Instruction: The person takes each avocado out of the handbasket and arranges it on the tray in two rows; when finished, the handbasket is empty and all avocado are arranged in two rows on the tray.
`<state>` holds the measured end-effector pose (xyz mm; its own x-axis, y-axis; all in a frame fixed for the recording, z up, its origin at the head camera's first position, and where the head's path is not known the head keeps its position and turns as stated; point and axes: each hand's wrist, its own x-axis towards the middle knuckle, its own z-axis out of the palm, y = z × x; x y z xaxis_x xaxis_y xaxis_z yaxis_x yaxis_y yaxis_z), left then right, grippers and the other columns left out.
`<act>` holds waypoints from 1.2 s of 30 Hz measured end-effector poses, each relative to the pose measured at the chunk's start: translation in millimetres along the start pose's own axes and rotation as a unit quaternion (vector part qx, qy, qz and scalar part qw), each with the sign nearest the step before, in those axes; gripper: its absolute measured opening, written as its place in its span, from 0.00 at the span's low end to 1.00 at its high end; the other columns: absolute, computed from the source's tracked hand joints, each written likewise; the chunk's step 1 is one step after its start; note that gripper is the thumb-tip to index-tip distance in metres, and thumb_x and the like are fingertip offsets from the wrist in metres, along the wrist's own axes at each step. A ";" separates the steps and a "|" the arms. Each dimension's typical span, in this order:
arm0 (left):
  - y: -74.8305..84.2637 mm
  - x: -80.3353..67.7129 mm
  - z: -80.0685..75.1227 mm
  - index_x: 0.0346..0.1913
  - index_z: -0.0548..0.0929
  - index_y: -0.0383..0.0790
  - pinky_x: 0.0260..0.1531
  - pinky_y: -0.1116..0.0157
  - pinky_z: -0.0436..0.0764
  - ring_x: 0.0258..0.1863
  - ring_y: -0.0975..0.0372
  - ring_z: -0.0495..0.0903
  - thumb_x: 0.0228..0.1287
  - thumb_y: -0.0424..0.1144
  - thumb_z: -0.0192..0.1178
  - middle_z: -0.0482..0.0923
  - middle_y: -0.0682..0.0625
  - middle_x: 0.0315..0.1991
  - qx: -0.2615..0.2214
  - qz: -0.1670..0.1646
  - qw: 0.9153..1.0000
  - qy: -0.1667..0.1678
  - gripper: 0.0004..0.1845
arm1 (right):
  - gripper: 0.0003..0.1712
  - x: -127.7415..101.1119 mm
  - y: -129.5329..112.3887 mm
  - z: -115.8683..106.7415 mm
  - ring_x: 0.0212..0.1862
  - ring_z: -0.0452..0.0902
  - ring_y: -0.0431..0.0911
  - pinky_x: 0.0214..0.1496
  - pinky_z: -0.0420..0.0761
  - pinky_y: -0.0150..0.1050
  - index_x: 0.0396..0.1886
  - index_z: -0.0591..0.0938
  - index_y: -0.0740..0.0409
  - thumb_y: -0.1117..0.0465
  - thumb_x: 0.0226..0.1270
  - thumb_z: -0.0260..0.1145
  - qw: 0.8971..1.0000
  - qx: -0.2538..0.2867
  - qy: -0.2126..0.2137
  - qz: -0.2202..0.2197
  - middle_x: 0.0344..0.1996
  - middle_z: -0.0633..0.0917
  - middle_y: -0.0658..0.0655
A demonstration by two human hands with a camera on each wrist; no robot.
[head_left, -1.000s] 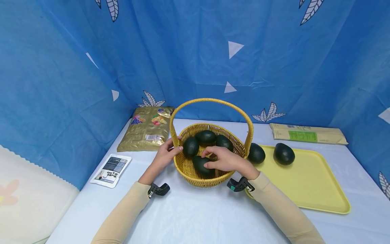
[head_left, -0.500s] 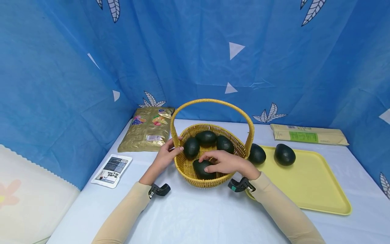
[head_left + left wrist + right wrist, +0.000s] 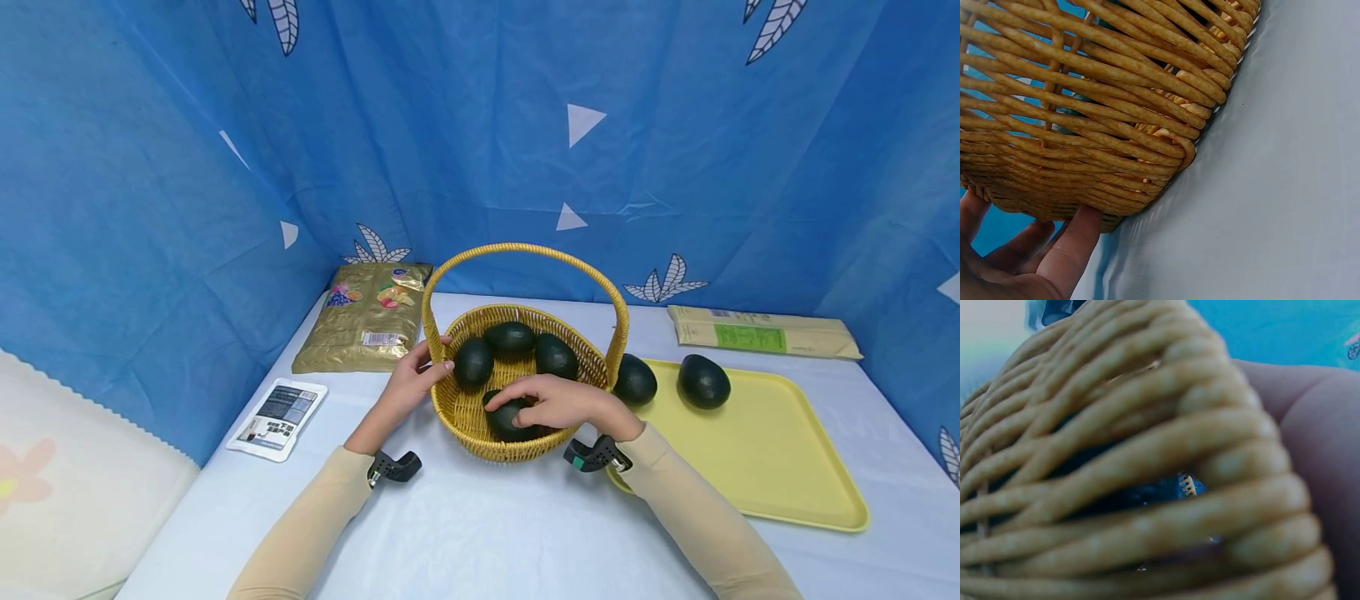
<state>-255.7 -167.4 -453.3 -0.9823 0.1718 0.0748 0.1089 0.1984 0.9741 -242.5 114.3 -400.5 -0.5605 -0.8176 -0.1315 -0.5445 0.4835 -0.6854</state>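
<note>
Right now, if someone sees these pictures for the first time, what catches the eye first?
First, the yellow wicker basket mid-table with dark green avocados inside. The right hand grips the nearest avocado in it, while the left hand holds the basket's left rim. Two more avocados lie on the yellow tray to the right.

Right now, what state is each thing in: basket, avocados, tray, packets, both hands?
Basket: upright, handle up, four avocados inside.
Front avocado: in the basket, under the right hand's fingers.
Right hand: gripping that avocado.
Left hand: holding the basket rim.
Yellow tray: flat, two avocados on it.
Gold bag: lying flat.
White packet: lying flat.
</note>
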 end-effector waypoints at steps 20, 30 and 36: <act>0.8 -0.4 0.9 0.70 0.73 0.39 0.54 0.61 0.83 0.64 0.43 0.78 0.71 0.37 0.60 0.75 0.33 0.67 -0.003 0.007 1.000 0.000 0.26 | 0.25 0.1 3.2 1.1 0.61 0.78 0.48 0.61 0.80 0.49 0.63 0.82 0.45 0.56 0.65 0.68 1.000 0.008 0.029 0.001 0.64 0.82 0.54; -0.6 0.5 -0.8 0.70 0.73 0.41 0.54 0.60 0.83 0.64 0.42 0.78 0.72 0.37 0.61 0.74 0.34 0.68 0.002 0.001 1.000 0.001 0.26 | 0.25 -2.2 1.2 -4.1 0.56 0.77 0.46 0.57 0.79 0.44 0.65 0.81 0.45 0.55 0.67 0.67 0.997 0.041 0.064 0.015 0.67 0.80 0.54; -0.5 0.7 -1.1 0.70 0.73 0.41 0.55 0.60 0.83 0.65 0.43 0.77 0.72 0.37 0.61 0.74 0.34 0.68 0.006 -0.001 1.000 0.000 0.26 | 0.25 -13.8 -0.5 -10.2 0.47 0.77 0.46 0.49 0.79 0.39 0.65 0.80 0.52 0.58 0.69 0.65 0.993 0.078 0.093 -0.004 0.65 0.80 0.59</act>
<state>-256.7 -168.5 -453.5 -0.9824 0.1716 0.0732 0.1090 0.2093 0.9718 -240.9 128.5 -391.0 -0.6692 -0.7431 -0.0011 -0.4552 0.4110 -0.7899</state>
